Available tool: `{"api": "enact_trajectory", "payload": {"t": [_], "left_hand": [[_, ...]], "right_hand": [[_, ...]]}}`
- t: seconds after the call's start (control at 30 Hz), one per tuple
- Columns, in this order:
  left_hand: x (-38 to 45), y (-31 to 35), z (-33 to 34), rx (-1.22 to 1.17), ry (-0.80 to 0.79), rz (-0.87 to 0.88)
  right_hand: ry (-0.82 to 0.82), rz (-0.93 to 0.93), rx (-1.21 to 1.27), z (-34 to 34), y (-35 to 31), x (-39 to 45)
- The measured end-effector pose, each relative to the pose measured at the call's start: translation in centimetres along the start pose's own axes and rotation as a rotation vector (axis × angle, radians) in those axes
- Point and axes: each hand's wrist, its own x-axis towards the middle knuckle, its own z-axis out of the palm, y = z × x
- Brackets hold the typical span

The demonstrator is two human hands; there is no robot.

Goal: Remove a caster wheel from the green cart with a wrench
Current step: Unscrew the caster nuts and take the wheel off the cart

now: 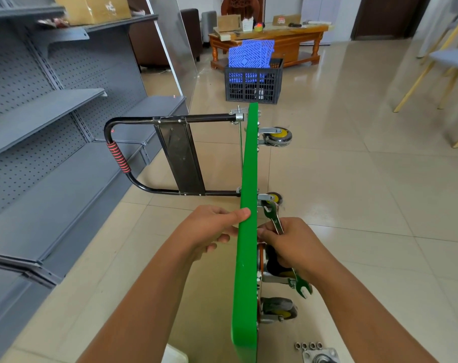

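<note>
Green cart, on edge: left hand fingers curled over its rim; right hand fingers gripping wrench beside caster wheel.

Two bare forearms in view, entering from the bottom edge. No sleeves visible up to the frame edge, no gloves. Left hand: no rings or watch visible on the parts that show. Right hand: same, wrist bare, no band or strap. Short fingernails on the left fingers. Upper arms out of frame.
</note>
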Motion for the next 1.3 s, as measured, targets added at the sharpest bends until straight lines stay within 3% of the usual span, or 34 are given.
{"api": "enact_trajectory", "payload": {"t": [0.13,0.3,0.67,0.9,1.03,1.13,1.2,1.3], "left_hand": [[0.1,-0.2,0.2,0.008,0.021,0.022],[0.5,-0.6,0.1,-0.004,0.027,0.032],[-0.4,-0.6,0.4,-0.026,0.037,0.034],[-2.2,-0.6,-4.2,-0.106,-0.118,-0.016],[-3.2,-1.5,-8.6,-0.156,-0.113,0.013],[-3.7,-3.6,-11.9,-0.164,-0.095,0.019],[-3.7,-5.8,-13.6,-0.142,-0.068,0.009],[-2.9,-10.6,-14.9,-0.002,-0.046,0.018]], "right_hand": [[0.023,-0.018,0.071,-0.4,-0.3,-0.5],[0.041,-0.101,-0.027,0.0,-0.1,-0.2],[0.002,0.009,-0.001,0.2,-0.6,-0.7],[0.19,-0.149,-0.192,0.3,-5.4,-1.1],[0.186,-0.162,-0.645,2.3,-8.5,-0.2],[0.248,-0.235,-0.81,5.1,-10.5,-0.5],[0.212,-0.294,-0.821,7.8,-11.9,-1.5],[-0.007,-0.37,-0.803,13.1,-12.1,-2.7]]}}
